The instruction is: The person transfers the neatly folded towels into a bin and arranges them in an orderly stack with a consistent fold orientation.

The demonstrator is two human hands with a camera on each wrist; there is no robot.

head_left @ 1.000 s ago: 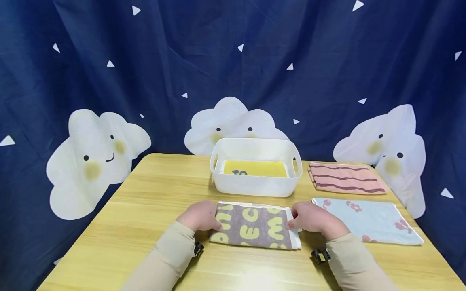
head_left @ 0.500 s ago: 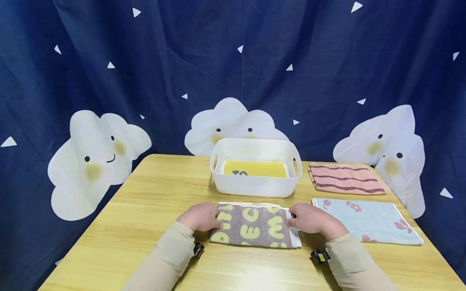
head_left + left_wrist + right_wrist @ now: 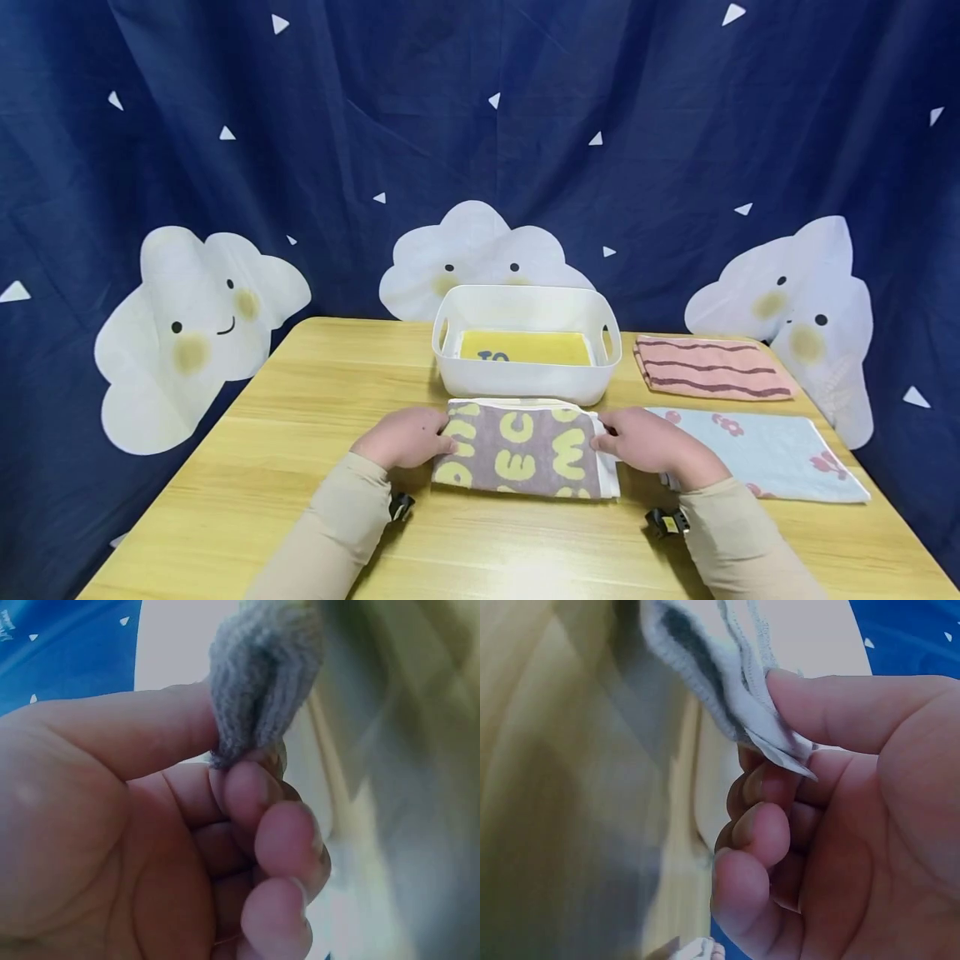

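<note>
A folded towel [image 3: 517, 450], greyish purple with yellow letters and a white edge, is held by both hands in front of the white bin. My left hand [image 3: 405, 437] pinches its left edge; the left wrist view shows the grey folded layers [image 3: 262, 675] between thumb and curled fingers. At the opposite edge my right hand [image 3: 648, 442] pinches the white border, whose stacked layers [image 3: 727, 682] show in the right wrist view. The towel's far edge is raised and overlaps the foot of the bin in the head view.
The white bin [image 3: 525, 383] with side handle holes stands behind the towel, a yellow lettered cloth [image 3: 536, 347] inside it. To the right lie a folded pink striped towel [image 3: 712, 367] and a light blue flowered towel [image 3: 787, 454] on the wooden table [image 3: 337, 367].
Both hands, gripping the lettered towel, have raised its far edge and moved it slightly toward the bin. The bin and the other towels stay where they were.
</note>
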